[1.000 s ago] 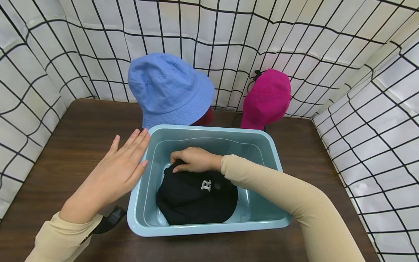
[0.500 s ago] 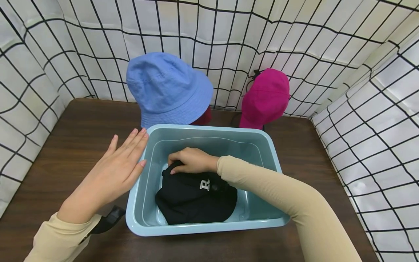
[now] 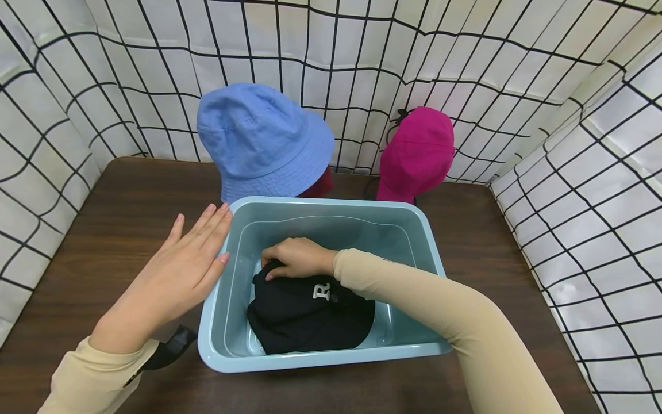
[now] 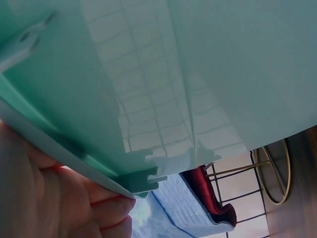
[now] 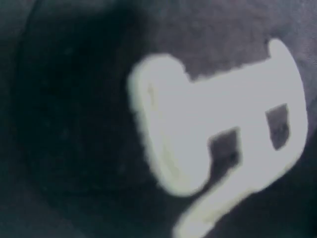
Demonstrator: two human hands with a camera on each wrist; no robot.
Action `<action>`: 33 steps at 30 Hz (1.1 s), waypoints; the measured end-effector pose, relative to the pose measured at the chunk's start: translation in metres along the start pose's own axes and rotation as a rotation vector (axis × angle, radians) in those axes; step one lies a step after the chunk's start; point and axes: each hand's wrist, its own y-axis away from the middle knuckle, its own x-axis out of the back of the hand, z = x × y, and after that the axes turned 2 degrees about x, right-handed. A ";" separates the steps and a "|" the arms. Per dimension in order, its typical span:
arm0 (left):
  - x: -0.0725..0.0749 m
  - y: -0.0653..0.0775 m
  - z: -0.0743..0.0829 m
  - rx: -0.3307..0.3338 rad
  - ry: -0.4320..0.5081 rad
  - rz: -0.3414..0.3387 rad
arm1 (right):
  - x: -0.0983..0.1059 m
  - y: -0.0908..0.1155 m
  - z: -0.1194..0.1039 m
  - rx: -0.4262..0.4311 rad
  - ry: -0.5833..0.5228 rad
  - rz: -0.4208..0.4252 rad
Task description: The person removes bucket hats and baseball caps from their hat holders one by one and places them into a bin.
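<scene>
Black cap (image 3: pixel 310 316) with a white letter R (image 3: pixel 322 291), lying inside the light-blue bin (image 3: pixel 351 236). Right hand (image 3: pixel 297 257) pinches the cap's far-left edge, thumb on top. Left hand (image 3: pixel 176 270) flat, fingers straight, against the bin's left rim, nothing gripped. Bin's on the dark wood desk (image 3: pixel 129 230). Just behind it: blue bucket hat (image 3: pixel 264 138), a dark red item (image 3: pixel 320 184) partly hidden under its brim; magenta cap (image 3: pixel 418 152) to the right. Black wire grid (image 3: pixel 331 70) around the back and sides.
</scene>
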 end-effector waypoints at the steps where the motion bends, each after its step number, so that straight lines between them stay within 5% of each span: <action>1: 0.000 0.000 0.000 -0.001 0.000 0.001 | 0.000 0.000 -0.001 0.001 0.001 -0.004; 20: -0.001 -0.001 0.001 0.025 -0.013 0.027 | 0.033 0.010 -0.008 0.028 -0.028 -0.013; 33: -0.002 0.001 0.002 0.038 -0.003 0.034 | 0.052 0.044 -0.006 0.026 -0.075 0.114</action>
